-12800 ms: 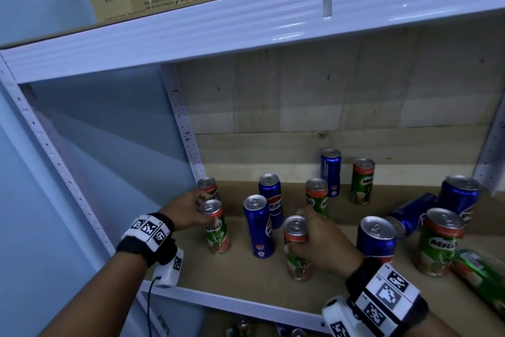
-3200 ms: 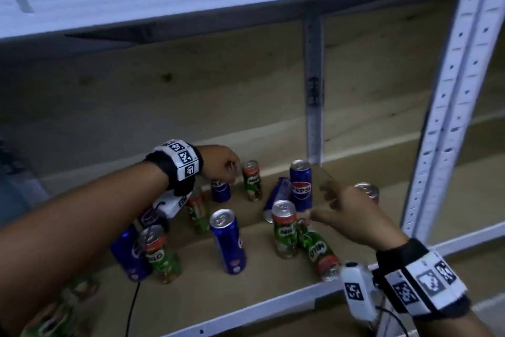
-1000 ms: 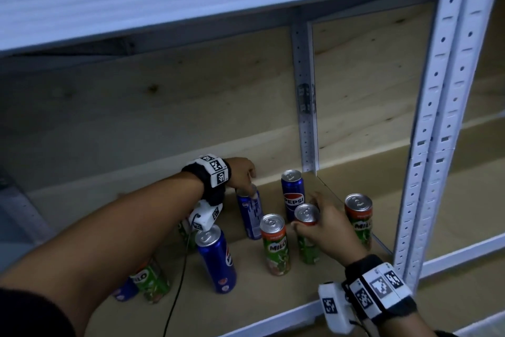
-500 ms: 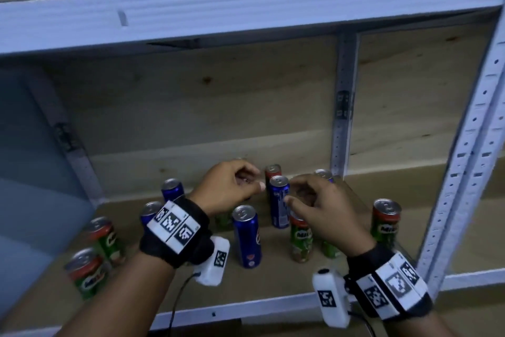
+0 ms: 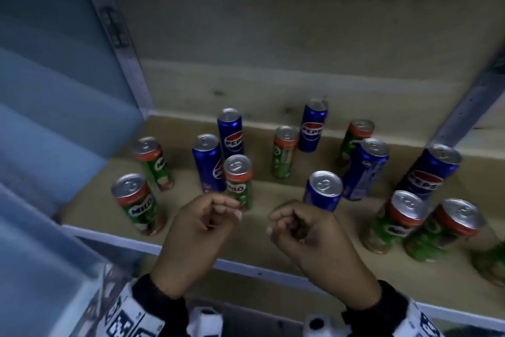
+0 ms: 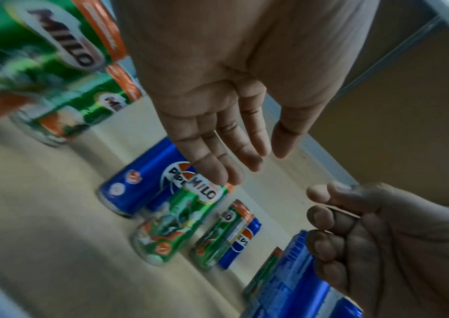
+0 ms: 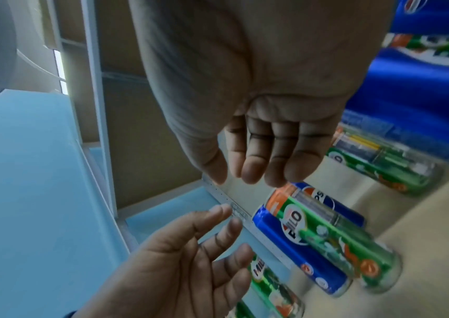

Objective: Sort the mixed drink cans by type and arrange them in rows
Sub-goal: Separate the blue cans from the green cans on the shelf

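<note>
Green Milo cans and blue Pepsi cans stand upright and mixed on the wooden shelf (image 5: 273, 189). My left hand (image 5: 218, 213) hovers at the front edge with loosely curled fingers and holds nothing; a Milo can (image 5: 238, 181) stands just beyond it. My right hand (image 5: 284, 224) is beside it, also loosely curled and empty, in front of a Pepsi can (image 5: 323, 190). The left wrist view shows the left hand (image 6: 244, 159) with bare, relaxed fingers. In the right wrist view the right hand (image 7: 250, 167) is empty too. Two Milo cans (image 5: 135, 202) stand at the far left.
A white front rail (image 5: 246, 263) edges the shelf below my hands. A perforated upright post (image 5: 120, 36) and a blue wall (image 5: 41, 90) close the left side, and another post (image 5: 470, 101) stands at the right. Two Milo cans (image 5: 399, 219) crowd the front right.
Both hands have drawn back from the cans in the middle of the shelf to its front edge and are empty. The head view has swung down and to the left.
</note>
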